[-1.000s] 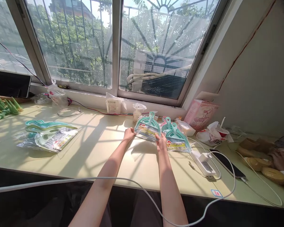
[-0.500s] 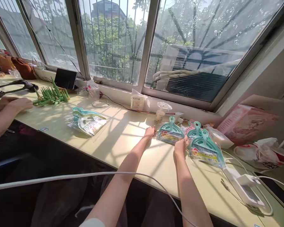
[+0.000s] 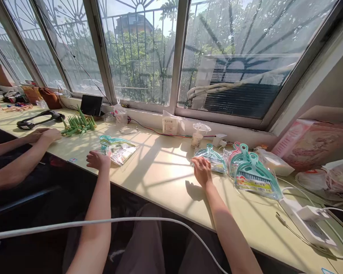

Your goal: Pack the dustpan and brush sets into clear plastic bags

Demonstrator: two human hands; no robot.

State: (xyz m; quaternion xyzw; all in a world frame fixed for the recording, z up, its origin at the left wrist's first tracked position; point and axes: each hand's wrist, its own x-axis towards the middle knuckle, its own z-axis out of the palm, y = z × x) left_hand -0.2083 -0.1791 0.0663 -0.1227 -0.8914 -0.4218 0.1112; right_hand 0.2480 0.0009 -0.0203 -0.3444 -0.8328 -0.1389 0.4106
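Note:
My left hand (image 3: 98, 160) is open, its fingers apart, at the near left side of a stack of bagged mini dustpan-and-brush sets (image 3: 124, 152), in teal, olive and white. Whether it touches their plastic I cannot tell. My right hand (image 3: 202, 170) is raised over the table with loosely bent fingers and nothing visible in it. Just behind it lies a teal dustpan-and-brush set (image 3: 214, 160), partly hidden by the fingers. Farther right, more sets overlap: a teal one (image 3: 253, 175) in front, with another teal and a pink handle (image 3: 236, 146) behind.
A plastic cup (image 3: 199, 135) and a white bag (image 3: 170, 123) stand by the window. A power strip (image 3: 305, 224) and cables lie right. A white cable (image 3: 137, 219) crosses before me. At left, another person's hands (image 3: 45, 135) are beside green plant-like pieces (image 3: 78, 125).
My left hand has left the single teal set and swung left to the stack. My right hand has let go of that set and moved slightly left, lifting off. The view has shifted left.

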